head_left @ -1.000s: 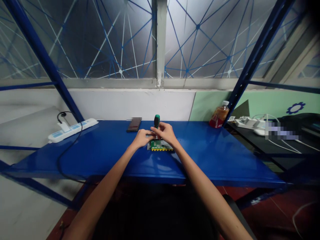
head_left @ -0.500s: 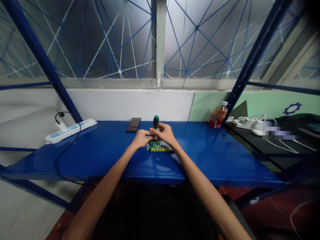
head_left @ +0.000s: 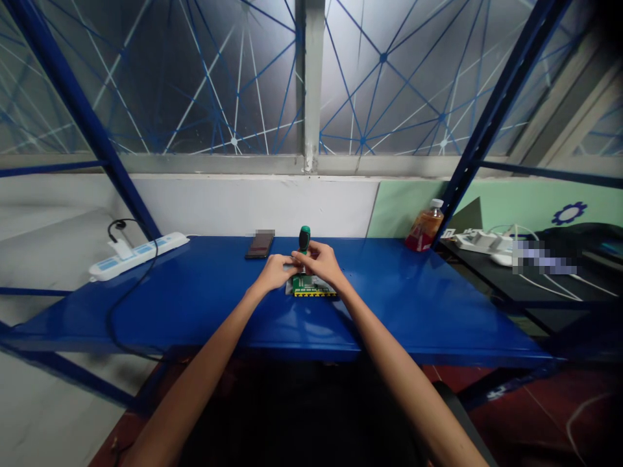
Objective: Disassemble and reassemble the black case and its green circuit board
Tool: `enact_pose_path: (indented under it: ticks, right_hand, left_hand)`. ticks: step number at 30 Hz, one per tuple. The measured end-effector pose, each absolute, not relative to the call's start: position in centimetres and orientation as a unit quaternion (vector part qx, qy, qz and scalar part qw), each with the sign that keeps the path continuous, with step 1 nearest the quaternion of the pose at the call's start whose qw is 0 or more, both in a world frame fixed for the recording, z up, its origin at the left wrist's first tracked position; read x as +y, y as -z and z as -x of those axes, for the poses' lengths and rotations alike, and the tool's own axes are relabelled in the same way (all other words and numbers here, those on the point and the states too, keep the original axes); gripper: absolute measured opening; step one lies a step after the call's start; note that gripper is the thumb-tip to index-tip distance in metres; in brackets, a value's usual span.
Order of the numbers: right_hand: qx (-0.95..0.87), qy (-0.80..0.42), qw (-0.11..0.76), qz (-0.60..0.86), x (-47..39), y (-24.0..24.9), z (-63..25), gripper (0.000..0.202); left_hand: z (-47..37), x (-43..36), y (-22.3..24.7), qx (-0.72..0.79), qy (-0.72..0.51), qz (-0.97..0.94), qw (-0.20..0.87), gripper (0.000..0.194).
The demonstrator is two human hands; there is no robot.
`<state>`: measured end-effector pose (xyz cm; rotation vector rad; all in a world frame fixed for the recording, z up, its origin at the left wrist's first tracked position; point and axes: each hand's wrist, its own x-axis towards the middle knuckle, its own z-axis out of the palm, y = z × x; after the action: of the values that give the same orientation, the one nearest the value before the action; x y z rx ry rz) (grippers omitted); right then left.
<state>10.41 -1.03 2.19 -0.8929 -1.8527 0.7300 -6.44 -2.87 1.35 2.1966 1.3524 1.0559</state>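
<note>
A screwdriver point(head_left: 304, 239) with a green and black handle stands upright over a green circuit board point(head_left: 304, 284) that has a yellow strip along its near edge. My right hand point(head_left: 322, 261) is closed round the lower part of the screwdriver from the right. From the left, my left hand point(head_left: 276, 271) reaches the same spot, its fingers pressed together near the shaft above the board; what they pinch is too small to make out. The fingers hide the board's far part and the screwdriver's tip.
The blue table point(head_left: 195, 298) bears a phone point(head_left: 260, 245) behind my left hand, a white power strip point(head_left: 141, 255) with a black cable at the left, and a bottle point(head_left: 425, 226) at the back right. Blue posts rise at both sides. Chargers lie on a black shelf at right.
</note>
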Motion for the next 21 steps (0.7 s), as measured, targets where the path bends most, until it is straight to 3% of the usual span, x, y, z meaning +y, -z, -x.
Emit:
enact_pose_path:
  ticks: [21]
  right_hand:
    - [-0.763,-0.284,0.455,0.362,-1.45,-2.55,-10.4,0.036]
  left_hand:
    - [6.27,-3.19,-1.66,0.496,-0.377,-0.762,0.178,0.017]
